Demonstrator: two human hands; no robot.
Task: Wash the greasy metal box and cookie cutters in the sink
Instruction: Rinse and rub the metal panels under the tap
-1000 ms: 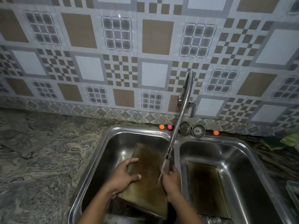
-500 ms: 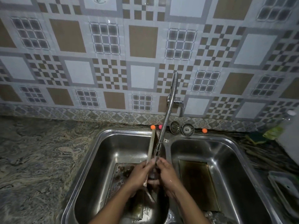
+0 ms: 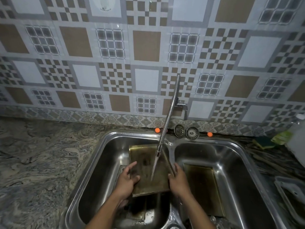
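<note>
A greasy brownish metal box part (image 3: 148, 169) is held flat over the left sink basin (image 3: 105, 156), open side up. My left hand (image 3: 127, 179) grips its left edge and my right hand (image 3: 178, 179) grips its right edge. Water runs from the flexible metal tap (image 3: 168, 116) onto the tray's middle. A second greasy metal tray (image 3: 203, 187) lies on the floor of the right basin (image 3: 231, 156). Dark objects lie under my hands at the bottom of the left basin; I cannot tell whether they are cookie cutters.
Two metal sink strainers (image 3: 185, 132) and small orange balls (image 3: 157, 130) sit on the back ledge. A green sponge (image 3: 264, 142) and a white bottle (image 3: 297, 139) are on the right counter, with a plastic tray (image 3: 292, 194) nearer. Marbled counter (image 3: 41, 162) extends left.
Half a second ago the tray stood on edge between my hands under the tap. Now it lies flat with its inside facing up, and my hands have spread to its sides.
</note>
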